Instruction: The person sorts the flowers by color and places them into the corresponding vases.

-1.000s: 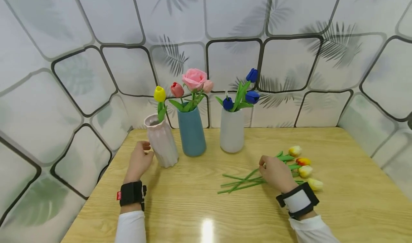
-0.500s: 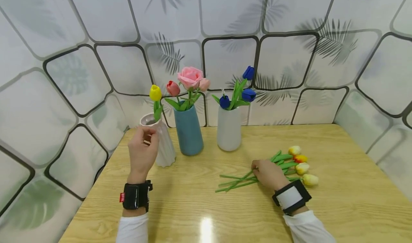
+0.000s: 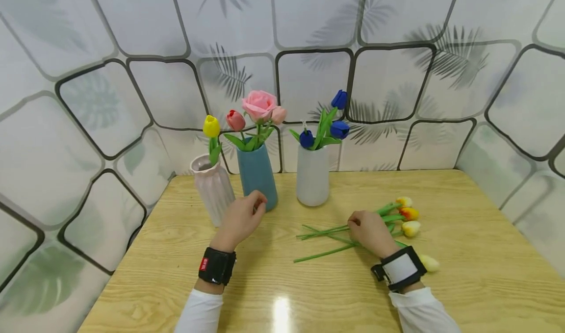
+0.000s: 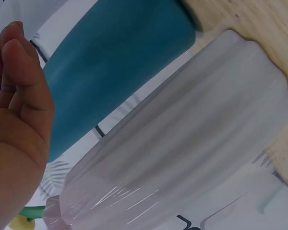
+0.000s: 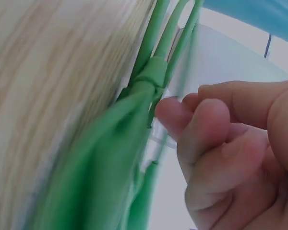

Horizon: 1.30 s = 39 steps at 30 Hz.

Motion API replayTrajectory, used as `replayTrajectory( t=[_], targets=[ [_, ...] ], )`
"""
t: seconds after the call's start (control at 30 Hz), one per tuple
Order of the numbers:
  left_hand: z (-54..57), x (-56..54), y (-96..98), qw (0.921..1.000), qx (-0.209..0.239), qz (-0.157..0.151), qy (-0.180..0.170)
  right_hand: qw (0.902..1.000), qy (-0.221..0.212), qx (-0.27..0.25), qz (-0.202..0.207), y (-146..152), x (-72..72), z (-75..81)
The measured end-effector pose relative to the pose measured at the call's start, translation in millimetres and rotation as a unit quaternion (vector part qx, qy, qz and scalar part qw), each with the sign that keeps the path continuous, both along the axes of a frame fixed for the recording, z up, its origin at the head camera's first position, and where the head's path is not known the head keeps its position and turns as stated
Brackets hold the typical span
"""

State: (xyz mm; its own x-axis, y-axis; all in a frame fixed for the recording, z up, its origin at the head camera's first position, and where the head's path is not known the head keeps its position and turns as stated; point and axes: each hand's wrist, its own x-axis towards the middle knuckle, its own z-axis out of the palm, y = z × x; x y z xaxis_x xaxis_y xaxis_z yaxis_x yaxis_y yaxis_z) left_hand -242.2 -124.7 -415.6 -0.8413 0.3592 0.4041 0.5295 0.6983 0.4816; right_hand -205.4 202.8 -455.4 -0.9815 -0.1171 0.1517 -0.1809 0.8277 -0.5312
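Observation:
Several yellow-white and orange tulips [image 3: 410, 228] lie on the right side of the table. My right hand [image 3: 372, 234] is over their green stems [image 3: 322, 232], thumb and fingertips pinching one stem, while the thicker stems [image 5: 151, 72] run beside the fingers in the right wrist view. My left hand [image 3: 240, 220], fingers loosely curled, holds nothing. It overlaps the pleated pale pink vase [image 3: 212, 188], which bears a yellow tulip [image 3: 211, 126], and the foot of the blue vase [image 3: 257, 173]. In the left wrist view the fluted side of the pink vase [image 4: 192, 124] fills the middle.
The blue vase holds a pink rose [image 3: 259, 105] and smaller pink flowers. Right of it stands a white vase [image 3: 312, 181] with blue tulips [image 3: 339, 130]. Behind the wooden table [image 3: 335, 298] hangs a patterned backdrop [image 3: 313, 85].
My left hand rose in front of the pink vase, then came down and right. At my right hand the stems have spread, and the lowest tulip has swung away from the others.

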Motion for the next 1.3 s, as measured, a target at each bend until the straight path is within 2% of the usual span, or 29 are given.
replayTrajectory(
  t=[0.1, 0.3, 0.47, 0.57, 0.67, 0.77, 0.87, 0.93, 0.97, 1.0, 1.03, 1.07, 1.1, 1.13, 1.23, 1.27, 1.3],
  targets=[
    [-4.1, -1.0, -0.7, 0.9998, -0.004, 0.006, -0.018, 0.9998, -0.013, -0.008, -0.012, 2, -0.7, 0.1],
    [-5.6, -1.5, 0.3, 0.9994, -0.016, 0.006, -0.03, 0.9949, -0.1, -0.007, -0.001, 4, -4.6, -8.4],
    [-3.7, 0.2, 0.8, 0.9993, -0.021, 0.001, -0.032, 0.9957, -0.089, 0.023, -0.006, 2, -6.8, -10.4],
    [-1.3, 1.2, 0.1, 0.9995, -0.007, -0.001, -0.03, 0.9971, -0.071, 0.017, -0.023, 3, -7.0, -8.6],
    [2.4, 2.9, -2.0, 0.9997, 0.004, 0.002, -0.025, 0.9978, -0.035, -0.019, -0.053, 5, -7.1, -6.3],
    [4.7, 3.9, -4.5, 0.9998, 0.001, 0.005, -0.021, 0.9926, 0.005, -0.087, -0.085, 10, -6.2, -4.4],
    [5.4, 4.6, -6.3, 0.9998, -0.006, 0.008, -0.018, 0.9787, 0.024, -0.168, -0.116, 14, -4.5, -2.9],
    [4.3, 4.5, -6.9, 0.9998, -0.01, 0.01, -0.014, 0.9626, 0.026, -0.232, -0.138, 15, -2.8, -2.8],
    [3.9, 4.6, -6.9, 0.9998, -0.011, 0.011, -0.014, 0.9499, 0.02, -0.273, -0.151, 15, -2.4, -1.8],
    [3.6, 4.7, -6.7, 0.9997, -0.012, 0.013, -0.014, 0.932, 0.011, -0.323, -0.164, 14, -2.0, -1.1],
    [3.3, 4.7, -6.6, 0.9997, -0.014, 0.014, -0.015, 0.9095, -0.002, -0.378, -0.173, 14, -1.6, -0.3],
    [3.1, 4.7, -6.6, 0.9996, -0.015, 0.017, -0.018, 0.882, -0.017, -0.435, -0.181, 13, -1.4, 0.9],
    [2.8, 4.2, -6.7, 0.9995, -0.014, 0.02, -0.02, 0.8505, -0.034, -0.492, -0.184, 13, -1.2, 2.4],
    [2.9, 4.1, -7.1, 0.9995, -0.01, 0.022, -0.023, 0.8113, -0.057, -0.552, -0.183, 13, -1.1, 4.0],
    [4.4, 3.6, -10.4, 0.9993, 0.013, 0.033, -0.006, 0.6591, -0.145, -0.719, -0.164, 16, -1.0, 8.2],
    [4.5, 2.8, -12.2, 0.9986, 0.026, 0.044, 0.012, 0.6084, -0.174, -0.758, -0.157, 16, -1.0, 9.4],
    [4.4, 1.8, -14.3, 0.9968, 0.04, 0.058, 0.038, 0.563, -0.2, -0.788, -0.149, 17, -1.1, 9.9]
  ],
)
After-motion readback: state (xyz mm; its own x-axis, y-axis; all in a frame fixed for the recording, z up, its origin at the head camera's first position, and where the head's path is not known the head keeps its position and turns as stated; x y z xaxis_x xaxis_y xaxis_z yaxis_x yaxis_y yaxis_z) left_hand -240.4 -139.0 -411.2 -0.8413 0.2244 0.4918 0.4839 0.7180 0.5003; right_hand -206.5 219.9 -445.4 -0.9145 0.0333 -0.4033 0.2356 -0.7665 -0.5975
